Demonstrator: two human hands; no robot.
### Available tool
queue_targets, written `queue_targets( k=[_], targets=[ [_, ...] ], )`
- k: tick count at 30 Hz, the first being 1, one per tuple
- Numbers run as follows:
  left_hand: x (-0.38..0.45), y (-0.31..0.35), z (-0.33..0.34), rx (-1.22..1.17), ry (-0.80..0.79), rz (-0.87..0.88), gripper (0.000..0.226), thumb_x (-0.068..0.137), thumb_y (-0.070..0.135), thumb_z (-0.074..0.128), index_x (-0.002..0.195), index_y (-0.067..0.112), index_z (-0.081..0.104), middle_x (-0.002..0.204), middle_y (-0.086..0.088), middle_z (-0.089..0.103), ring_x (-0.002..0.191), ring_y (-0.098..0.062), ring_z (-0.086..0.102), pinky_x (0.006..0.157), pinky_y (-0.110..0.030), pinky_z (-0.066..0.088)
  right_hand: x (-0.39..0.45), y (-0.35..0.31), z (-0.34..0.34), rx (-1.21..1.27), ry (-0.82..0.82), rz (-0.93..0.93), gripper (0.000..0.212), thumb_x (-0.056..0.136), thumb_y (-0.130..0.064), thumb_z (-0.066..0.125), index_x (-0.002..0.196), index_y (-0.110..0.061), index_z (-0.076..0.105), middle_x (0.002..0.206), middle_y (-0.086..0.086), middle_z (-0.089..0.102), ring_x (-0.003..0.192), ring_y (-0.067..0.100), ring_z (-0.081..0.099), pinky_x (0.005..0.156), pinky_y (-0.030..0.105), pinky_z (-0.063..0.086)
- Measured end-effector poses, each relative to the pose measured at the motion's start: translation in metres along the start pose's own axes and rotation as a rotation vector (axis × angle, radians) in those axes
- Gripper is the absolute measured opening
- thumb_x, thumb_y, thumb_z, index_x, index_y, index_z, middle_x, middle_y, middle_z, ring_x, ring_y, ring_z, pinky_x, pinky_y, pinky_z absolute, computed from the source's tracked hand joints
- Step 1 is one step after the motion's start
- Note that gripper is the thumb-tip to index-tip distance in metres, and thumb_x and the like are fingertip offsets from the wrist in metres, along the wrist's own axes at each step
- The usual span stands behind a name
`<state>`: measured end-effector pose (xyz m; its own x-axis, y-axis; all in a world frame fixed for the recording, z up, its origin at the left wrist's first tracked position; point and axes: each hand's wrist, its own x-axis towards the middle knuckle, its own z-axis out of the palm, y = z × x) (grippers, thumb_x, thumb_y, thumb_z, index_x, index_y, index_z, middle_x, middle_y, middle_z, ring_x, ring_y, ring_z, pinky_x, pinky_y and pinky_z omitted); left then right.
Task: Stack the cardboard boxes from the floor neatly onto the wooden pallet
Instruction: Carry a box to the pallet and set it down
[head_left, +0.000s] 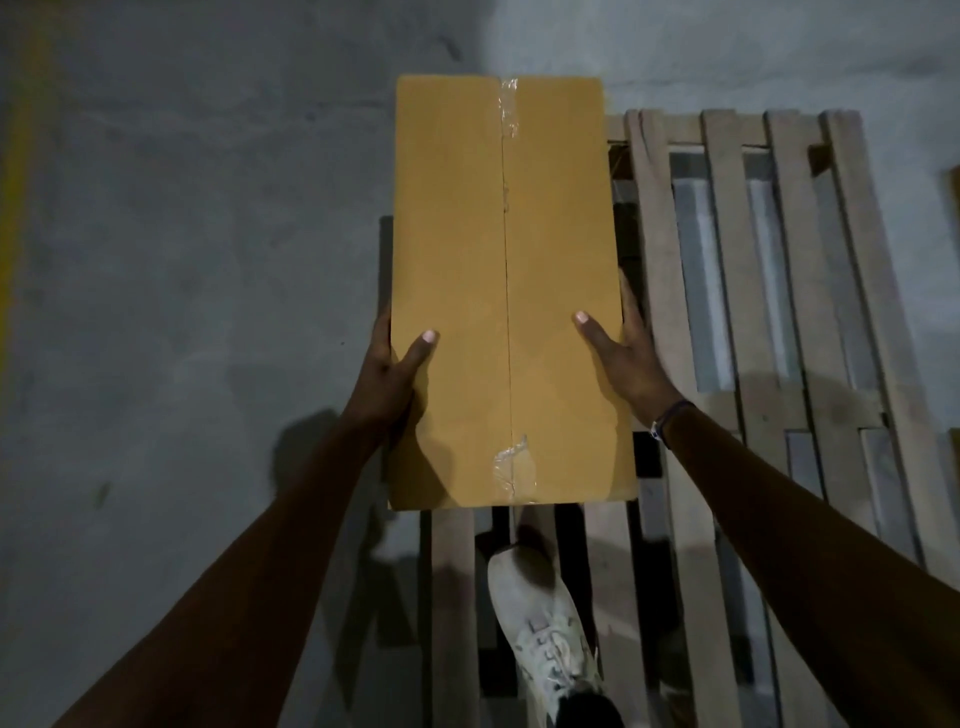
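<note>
Grey concrete floor (182, 260), scuffed and dimly lit, with a yellow painted stripe (15, 208) running along the far left edge. Brighter patch of light at the top right. Shadows of the arms falling on the floor below the left forearm.

One wooden pallet (737, 312) on the floor, filling the right and lower middle of the view; long weathered slats running away from the camera, crossed by boards, grey floor showing through the gaps.

One cardboard box (506, 291), long and tan, lying lengthwise away from the camera over the left part of the pallet, its far left portion over bare floor. Centre seam down the top face, clear tape (511, 106) crumpled at the far end and more tape at the near end. Cannot tell whether resting on the slats or held just above them.

Two hands on the box, one on each long side near its closer half. Left hand (392, 364) gripping the left edge: thumb lying on the top face, fingers wrapped down the side out of sight. Right hand (623, 353) gripping the right edge likewise, thumb on top, fingers (631, 306) along the side wall. Dark wristband (667, 421) on the right wrist. Both forearms bare, reaching in from the lower corners.

One pale laced shoe (543, 634) standing on the pallet slats below the near end of the box.
</note>
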<state>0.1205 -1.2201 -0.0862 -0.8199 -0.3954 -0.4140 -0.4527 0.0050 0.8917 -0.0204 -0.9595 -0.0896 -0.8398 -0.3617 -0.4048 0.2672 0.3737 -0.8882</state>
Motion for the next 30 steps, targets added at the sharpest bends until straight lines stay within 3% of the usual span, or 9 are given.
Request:
queue_targets(
  k=[4,8,12,15,17,20,22,25,30],
  targets=[
    [-0.009,-0.002,0.0,0.012,0.002,0.02,0.068,0.103,0.04,0.06,0.161,0.029,0.025,0.151,0.006,0.05,0.134,-0.01,0.053,0.105,-0.032,0.048,-0.016,0.002,-0.002,0.018,-0.003,0.028,0.085,0.098,-0.051,0.066,0.166,-0.038,0.015,0.161,-0.009,0.043,0.146,0.012,0.044,0.122,0.048,0.038],
    [-0.057,-0.016,0.006,-0.045,0.017,-0.031,0.066,0.104,0.033,0.059,0.161,0.027,0.026,0.146,0.006,0.053,0.122,0.0,0.06,0.09,-0.021,0.054,-0.061,0.012,0.001,0.057,-0.022,0.122,0.085,0.093,-0.059,0.069,0.162,-0.041,0.022,0.152,-0.008,0.052,0.138,0.017,0.053,0.116,0.053,0.044],
    [-0.114,-0.04,0.011,-0.096,0.029,-0.087,0.07,0.095,0.046,0.06,0.158,0.033,0.03,0.148,0.007,0.052,0.131,-0.008,0.057,0.103,-0.041,0.054,-0.12,0.031,0.009,0.104,0.019,0.226,0.075,0.094,-0.056,0.059,0.16,-0.041,0.026,0.147,-0.007,0.053,0.134,0.02,0.054,0.112,0.047,0.046],
    [-0.135,-0.051,0.012,-0.112,0.059,-0.112,0.07,0.096,0.055,0.06,0.157,0.038,0.033,0.151,0.007,0.051,0.137,-0.015,0.054,0.109,-0.055,0.049,-0.146,0.044,0.016,0.183,0.04,0.277,0.059,0.104,-0.047,0.053,0.157,-0.047,0.027,0.144,-0.011,0.051,0.132,0.019,0.051,0.109,0.053,0.043],
    [-0.139,-0.047,0.014,-0.1,0.081,-0.112,0.065,0.099,0.05,0.058,0.158,0.036,0.033,0.149,0.007,0.053,0.133,-0.01,0.055,0.11,-0.052,0.05,-0.149,0.047,0.019,0.219,0.063,0.281,0.058,0.105,-0.044,0.053,0.158,-0.047,0.028,0.145,-0.01,0.052,0.129,0.018,0.053,0.103,0.055,0.049],
    [-0.131,-0.042,0.015,-0.075,0.079,-0.085,0.056,0.107,0.037,0.053,0.159,0.032,0.032,0.144,0.013,0.053,0.126,0.002,0.056,0.107,-0.04,0.052,-0.138,0.049,0.019,0.222,0.067,0.237,0.061,0.107,-0.042,0.053,0.162,-0.041,0.027,0.143,-0.009,0.055,0.126,0.014,0.057,0.085,0.037,0.059],
    [-0.119,-0.04,0.014,-0.059,0.083,-0.069,0.06,0.106,0.044,0.053,0.16,0.033,0.03,0.146,0.01,0.052,0.128,-0.001,0.055,0.106,-0.036,0.05,-0.123,0.048,0.016,0.207,0.049,0.216,0.062,0.107,-0.043,0.053,0.162,-0.04,0.025,0.145,-0.006,0.054,0.124,0.013,0.058,0.078,0.028,0.06],
    [-0.098,-0.035,0.014,-0.037,0.051,-0.083,0.068,0.103,0.056,0.051,0.162,0.034,0.025,0.153,0.002,0.047,0.133,-0.015,0.052,0.098,-0.028,0.05,-0.104,0.04,0.011,0.225,0.014,0.199,0.064,0.106,-0.045,0.053,0.163,-0.042,0.023,0.148,-0.006,0.053,0.124,0.012,0.059,0.08,0.032,0.063],
    [-0.083,-0.033,0.013,-0.068,0.019,-0.059,0.062,0.108,0.04,0.048,0.163,0.03,0.022,0.154,0.001,0.046,0.129,-0.006,0.053,0.081,-0.008,0.052,-0.091,0.035,0.008,0.23,0.005,0.224,0.065,0.106,-0.045,0.054,0.162,-0.041,0.023,0.145,-0.007,0.055,0.121,0.011,0.061,0.078,0.031,0.061]
  ],
)
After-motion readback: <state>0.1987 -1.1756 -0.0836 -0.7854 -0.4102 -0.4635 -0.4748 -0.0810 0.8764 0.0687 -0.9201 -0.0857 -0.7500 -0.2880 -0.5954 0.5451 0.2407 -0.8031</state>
